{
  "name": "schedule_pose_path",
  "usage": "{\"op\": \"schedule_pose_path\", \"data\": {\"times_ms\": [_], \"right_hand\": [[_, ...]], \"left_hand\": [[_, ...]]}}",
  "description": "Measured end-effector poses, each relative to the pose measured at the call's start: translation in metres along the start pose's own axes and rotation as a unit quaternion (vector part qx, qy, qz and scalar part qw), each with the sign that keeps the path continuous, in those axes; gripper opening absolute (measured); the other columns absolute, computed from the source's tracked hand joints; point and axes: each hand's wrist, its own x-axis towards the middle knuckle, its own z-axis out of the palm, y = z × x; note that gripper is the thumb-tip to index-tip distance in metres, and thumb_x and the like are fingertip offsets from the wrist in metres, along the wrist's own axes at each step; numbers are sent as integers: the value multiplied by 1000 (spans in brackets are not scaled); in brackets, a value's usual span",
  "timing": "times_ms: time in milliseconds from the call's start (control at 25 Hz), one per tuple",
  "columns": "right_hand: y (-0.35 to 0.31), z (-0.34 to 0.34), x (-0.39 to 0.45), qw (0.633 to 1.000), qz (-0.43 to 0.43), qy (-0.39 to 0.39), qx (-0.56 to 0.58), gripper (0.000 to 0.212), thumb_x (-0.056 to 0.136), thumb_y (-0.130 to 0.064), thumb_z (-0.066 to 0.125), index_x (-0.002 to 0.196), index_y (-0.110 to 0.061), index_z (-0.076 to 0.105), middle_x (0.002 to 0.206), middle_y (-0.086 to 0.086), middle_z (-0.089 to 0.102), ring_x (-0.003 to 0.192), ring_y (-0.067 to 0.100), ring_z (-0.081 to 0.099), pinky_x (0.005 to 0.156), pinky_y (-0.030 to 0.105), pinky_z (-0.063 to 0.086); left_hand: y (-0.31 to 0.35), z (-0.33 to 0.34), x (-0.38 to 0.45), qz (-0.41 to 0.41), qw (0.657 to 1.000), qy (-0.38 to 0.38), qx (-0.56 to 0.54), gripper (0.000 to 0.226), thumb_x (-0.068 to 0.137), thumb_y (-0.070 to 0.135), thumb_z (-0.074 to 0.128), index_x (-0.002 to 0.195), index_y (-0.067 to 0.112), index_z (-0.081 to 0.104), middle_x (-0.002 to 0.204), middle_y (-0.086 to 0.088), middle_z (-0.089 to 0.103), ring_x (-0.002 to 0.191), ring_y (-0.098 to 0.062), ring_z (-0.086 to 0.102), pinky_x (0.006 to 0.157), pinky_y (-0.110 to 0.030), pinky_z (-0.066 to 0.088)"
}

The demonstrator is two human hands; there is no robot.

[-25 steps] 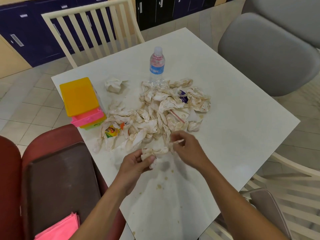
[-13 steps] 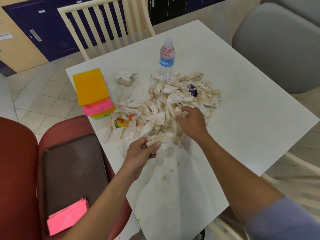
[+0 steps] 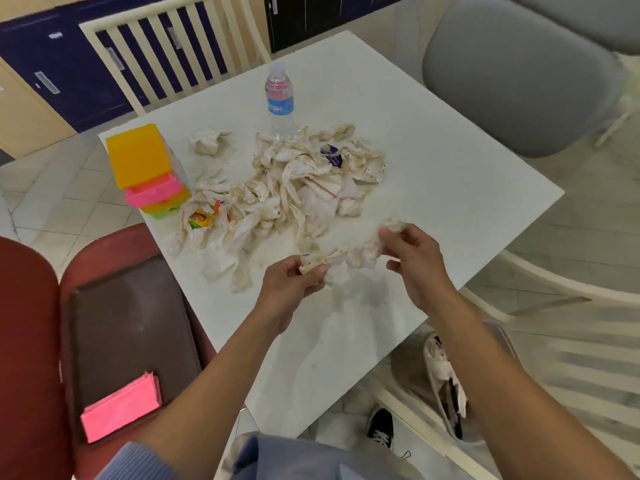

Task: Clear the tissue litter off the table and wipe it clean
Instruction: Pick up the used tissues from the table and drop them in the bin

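A heap of crumpled, stained tissues with snack wrappers mixed in covers the middle of the white table. One lone tissue ball lies apart at the back left. My left hand and my right hand are raised above the table's near part. Between them they grip a bunch of tissues, the left hand at one end and the right hand at the other. Brown stains and crumbs mark the table under my hands.
A water bottle stands behind the heap. A yellow-and-pink box stack sits at the table's left edge. A dark tray with a pink cloth rests on the red seat at left. A bag with tissues hangs on the chair at right.
My right hand has pulled back from the heap toward me with more tissue. Both hands now hold one bunch together, lifted off the table and further right.
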Motion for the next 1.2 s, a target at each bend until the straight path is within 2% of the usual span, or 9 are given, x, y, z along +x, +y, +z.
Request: {"op": "schedule_pose_path", "data": {"times_ms": [160,280,360,480,640,720,800,1040,1200], "right_hand": [[63,-98,-38,991,82,107,-16,8,88,-18,66,96,-16,68,88,6,68,69,14,62,58,27,46],[108,-170,-69,968,148,198,-33,9,88,-17,66,96,-14,67,87,8,68,69,16,60,57,27,47],[130,-198,-87,958,181,220,-33,14,88,-18,67,98,-8,66,83,8,67,69,17,61,59,26,49],[150,-212,-102,964,207,167,11,14,90,-19,65,95,-7,67,77,8,66,72,20,63,68,30,56],[159,-227,-112,969,194,148,-37,8,91,-14,62,94,-10,69,80,9,68,74,21,64,79,43,57],[156,-236,-118,970,184,148,-64,8,90,-11,62,88,-18,66,81,7,68,72,19,63,78,40,56],[151,-244,-121,972,172,140,-80,7,91,-13,61,94,-18,66,86,7,69,72,17,64,72,33,56],[124,-225,-100,979,125,96,-133,18,91,-18,59,107,-18,66,92,2,70,77,13,67,68,29,54],[85,-163,-73,981,76,11,-177,19,93,-17,56,107,-23,66,96,-1,68,89,15,66,70,26,52]], "left_hand": [[-29,51,-18,-8,997,-54,54,25,85,4,70,109,-2,65,99,-15,72,88,-19,69,85,-30,57],[-52,99,-35,-20,992,-94,87,19,84,3,71,102,2,68,93,-10,73,81,-15,70,79,-27,58],[-68,129,-48,-28,987,-111,110,15,83,2,72,96,6,69,90,-8,74,81,-15,69,77,-27,58],[-96,164,-59,-32,980,-104,168,13,80,5,76,92,7,70,91,-11,74,82,-18,69,79,-36,59],[-138,198,-64,-29,958,-83,272,18,76,20,81,88,16,68,87,-6,73,83,-21,70,84,-45,58],[-152,207,-65,-20,942,-92,322,32,75,32,81,101,20,66,96,-2,69,91,-18,67,89,-41,55],[-158,210,-66,-7,929,-83,361,42,78,39,76,114,22,64,106,1,63,101,-14,61,94,-36,50],[-125,187,-64,10,937,-28,348,4,84,29,68,86,27,69,87,7,69,82,-9,65,72,-24,51],[-92,137,-55,12,955,23,296,2,83,26,68,84,27,69,86,6,71,80,-13,68,73,-27,54]]}}
